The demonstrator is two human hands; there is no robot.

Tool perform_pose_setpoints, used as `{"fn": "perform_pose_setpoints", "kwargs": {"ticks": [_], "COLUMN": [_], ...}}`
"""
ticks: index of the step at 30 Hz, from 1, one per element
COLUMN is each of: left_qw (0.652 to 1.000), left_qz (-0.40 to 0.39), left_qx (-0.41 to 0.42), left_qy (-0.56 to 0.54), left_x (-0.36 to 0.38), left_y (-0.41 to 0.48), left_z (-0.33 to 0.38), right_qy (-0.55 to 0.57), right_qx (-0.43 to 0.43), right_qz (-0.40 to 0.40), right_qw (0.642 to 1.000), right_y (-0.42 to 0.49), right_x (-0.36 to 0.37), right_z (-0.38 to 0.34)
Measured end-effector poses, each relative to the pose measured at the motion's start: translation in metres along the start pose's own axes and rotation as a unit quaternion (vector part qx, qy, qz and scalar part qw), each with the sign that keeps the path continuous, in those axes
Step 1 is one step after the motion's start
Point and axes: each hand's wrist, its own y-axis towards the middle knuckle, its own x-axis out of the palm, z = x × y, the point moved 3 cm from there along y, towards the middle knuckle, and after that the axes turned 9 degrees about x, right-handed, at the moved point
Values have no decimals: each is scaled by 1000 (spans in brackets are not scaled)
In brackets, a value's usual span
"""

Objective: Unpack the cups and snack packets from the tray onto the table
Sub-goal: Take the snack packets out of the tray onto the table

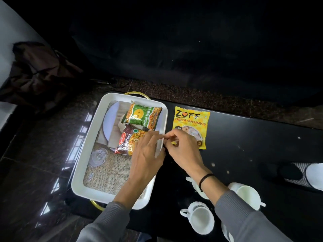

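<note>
Tray (90, 137) under left hand (146, 154), fingers spread open over red packet (127, 142); green packet (143, 116) beyond. Right hand (181, 145) loosely curled, empty, over yellow packet (191, 123) on bench (244, 145). Cups (201, 217) beside right wrist.

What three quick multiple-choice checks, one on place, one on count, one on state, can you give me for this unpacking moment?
1. Where does the yellow soya chunks packet lie?
A. in the tray
B. on the table right of the tray
C. inside a cup

2. How many snack packets remain in the white tray?
A. none
B. two
C. four

3. How does the left hand stand?
A. open over the red packet
B. fisted on a cup
C. out of view

Answers: 1 B, it rests on the black table; 2 B, the green packet and the red one; 3 A, fingers spread.
</note>
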Motion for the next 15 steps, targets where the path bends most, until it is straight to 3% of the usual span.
{"fn": "perform_pose_setpoints", "kwargs": {"ticks": [4,7,10,15], "left_qw": [988,957,927,809], "left_qz": [60,78,91,182], "left_qx": [-142,-279,-338,-437], "left_qy": [30,-31,-133,-349], "left_x": [-18,-25,-23,-24], "left_y": [-21,-32,-37,-39], "left_z": [-36,-61,-74,-88], "right_qy": [-53,-62,-69,-39], "right_qx": [-13,2,24,54], "right_qz": [-14,-29,-47,-55], "right_qw": [998,998,996,996], "right_y": [3,4,2,-3], "right_x": [32,48,57,62], "right_z": [-15,-20,-20,-22]}}
